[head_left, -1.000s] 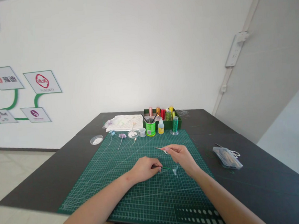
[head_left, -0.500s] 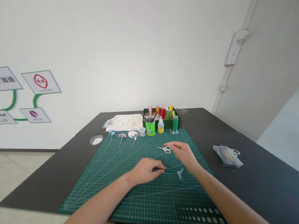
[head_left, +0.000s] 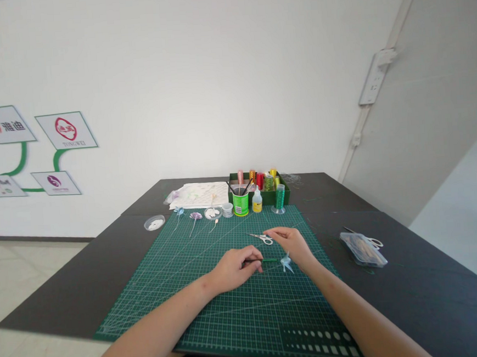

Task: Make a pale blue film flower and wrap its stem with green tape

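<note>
In the head view, my left hand (head_left: 238, 267) is closed around a thin green stem (head_left: 270, 260). At the stem's right end is a pale blue artificial flower (head_left: 286, 262) with narrow drooping petals, just above the cutting mat. My right hand (head_left: 288, 239) is farther forward, thumb and fingers pinched together; anything between the fingertips is too fine to make out. White-handled small scissors (head_left: 265, 239) lie on the mat beside those fingertips, blades pointing left.
A green gridded cutting mat (head_left: 165, 294) covers the table's middle. Behind stand a green can of tools (head_left: 240, 203), a glue bottle (head_left: 257, 201), a green thread spool (head_left: 280, 198) and a box of spools (head_left: 287, 195). Flowers, including a purple one (head_left: 196, 216), lie left; a plastic case (head_left: 363, 249) sits right.
My left hand has turned slightly and raised the stem, so the blue flower sits higher and shows more spread petals. My right hand stays pinched in nearly the same place.
</note>
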Action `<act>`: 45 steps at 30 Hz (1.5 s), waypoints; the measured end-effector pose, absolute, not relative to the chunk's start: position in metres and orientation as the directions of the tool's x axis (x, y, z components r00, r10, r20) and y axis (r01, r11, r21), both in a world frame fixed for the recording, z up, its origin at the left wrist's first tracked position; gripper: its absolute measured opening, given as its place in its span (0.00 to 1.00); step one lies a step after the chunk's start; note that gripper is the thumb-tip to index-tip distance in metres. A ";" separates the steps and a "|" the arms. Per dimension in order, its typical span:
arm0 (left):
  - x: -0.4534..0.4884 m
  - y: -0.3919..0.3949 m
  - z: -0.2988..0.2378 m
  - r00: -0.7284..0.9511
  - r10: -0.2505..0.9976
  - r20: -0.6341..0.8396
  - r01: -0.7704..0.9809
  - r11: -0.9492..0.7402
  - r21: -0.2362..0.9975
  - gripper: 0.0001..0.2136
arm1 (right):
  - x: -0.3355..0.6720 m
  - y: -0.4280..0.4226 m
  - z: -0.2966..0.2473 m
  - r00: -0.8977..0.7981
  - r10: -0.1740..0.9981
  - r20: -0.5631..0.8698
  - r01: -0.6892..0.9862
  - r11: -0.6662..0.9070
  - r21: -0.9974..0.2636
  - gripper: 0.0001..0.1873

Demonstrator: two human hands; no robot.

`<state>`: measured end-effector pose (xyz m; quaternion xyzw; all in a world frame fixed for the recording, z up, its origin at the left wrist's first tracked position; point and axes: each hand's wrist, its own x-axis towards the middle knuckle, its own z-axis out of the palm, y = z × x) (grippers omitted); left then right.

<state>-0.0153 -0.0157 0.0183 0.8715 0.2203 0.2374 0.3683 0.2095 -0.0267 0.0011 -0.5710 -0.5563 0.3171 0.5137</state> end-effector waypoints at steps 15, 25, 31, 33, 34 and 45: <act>-0.015 0.001 0.010 0.470 0.791 0.391 0.246 -0.543 0.803 0.11 | 0.199 -0.029 -0.012 -0.026 0.988 0.154 0.526 0.145 -0.838 0.18; -0.018 0.015 0.005 0.367 0.838 0.404 0.283 -0.514 0.810 0.14 | 0.194 -0.032 -0.013 -0.105 0.988 0.111 0.573 0.151 -0.806 0.14; -0.021 0.022 0.004 0.324 0.853 0.409 0.321 -0.506 0.801 0.14 | 0.194 -0.032 -0.015 -0.149 0.985 0.088 0.580 0.159 -0.799 0.15; -0.023 0.026 0.005 0.302 0.859 0.413 0.350 -0.503 0.790 0.13 | 0.193 -0.032 -0.016 -0.160 0.984 0.079 0.580 0.159 -0.799 0.14; -0.024 0.028 0.006 0.293 0.862 0.415 0.367 -0.502 0.783 0.13 | 0.193 -0.032 -0.016 -0.163 0.984 0.076 0.580 0.158 -0.799 0.14; -0.038 0.050 0.007 0.268 0.884 0.382 0.555 -0.466 0.689 0.11 | 0.193 -0.034 -0.014 -0.176 0.982 0.064 0.570 0.154 -0.807 0.15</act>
